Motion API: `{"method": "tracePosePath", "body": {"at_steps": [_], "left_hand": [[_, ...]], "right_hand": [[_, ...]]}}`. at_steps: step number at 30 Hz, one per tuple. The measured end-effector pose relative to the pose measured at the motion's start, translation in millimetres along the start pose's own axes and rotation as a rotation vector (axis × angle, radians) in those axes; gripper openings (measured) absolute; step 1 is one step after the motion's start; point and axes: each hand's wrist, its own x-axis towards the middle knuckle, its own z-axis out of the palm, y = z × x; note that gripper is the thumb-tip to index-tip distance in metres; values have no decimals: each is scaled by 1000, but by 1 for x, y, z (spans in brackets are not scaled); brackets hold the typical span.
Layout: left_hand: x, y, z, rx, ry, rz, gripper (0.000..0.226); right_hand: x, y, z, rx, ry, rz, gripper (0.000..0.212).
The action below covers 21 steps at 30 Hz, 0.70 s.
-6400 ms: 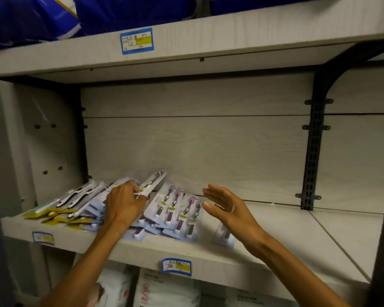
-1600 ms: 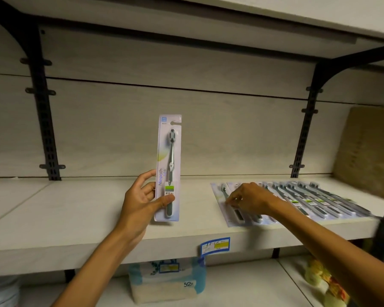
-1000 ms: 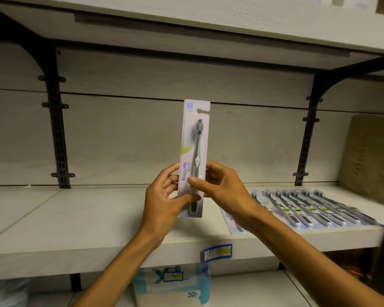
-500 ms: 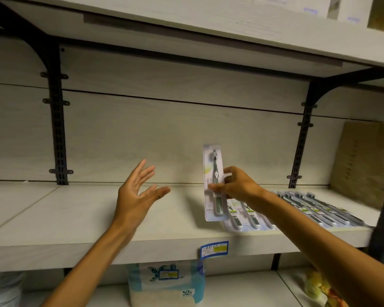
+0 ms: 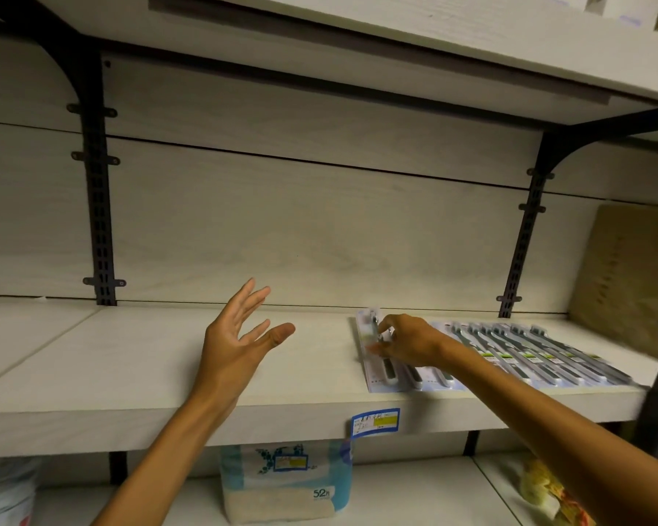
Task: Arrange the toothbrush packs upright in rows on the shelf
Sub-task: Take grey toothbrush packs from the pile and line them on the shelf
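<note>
Your right hand point(image 5: 407, 341) pinches the end pack point(image 5: 373, 347) to set it into the row point(image 5: 528, 354) on the shelf point(image 5: 130, 366); your left hand point(image 5: 240, 336) hovers spread, holding nothing.

Pale wood-grain shelving fills the view under dim, warm light. A back panel point(image 5: 320, 229) of the same pale boards sits behind two black slotted uprights point(image 5: 99, 206) with curved brackets holding an upper shelf board point(image 5: 434, 43). A blue and yellow price label point(image 5: 375, 422) is stuck on a lower board's front edge. Below it stands a blue-wrapped paper pack point(image 5: 285, 484). A brown cardboard box point(image 5: 631, 275) sits far right.
</note>
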Motion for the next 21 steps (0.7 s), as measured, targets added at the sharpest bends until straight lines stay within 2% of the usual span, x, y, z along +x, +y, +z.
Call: {"method": "tracePosePath", "body": {"at_steps": [3,5,10,14,21], "left_hand": [[1,0,1,2,-8,8,86],[1,-1,1,2,-14,13,85],[2,-2,-1,-15,-49,-1,92],[2,-3,-3,-10,-75,-33,110],[-3,8,1,89,-6,6,109]], "right_hand": [[6,5,5,-204,-17,-11,53],[10,8,8,-209,-19,-14,53],[12,15,8,-40,3,-50,54],[1,12,-9,161,142,-148,69],[-50,-13,-50,357,372,-415,90]]}}
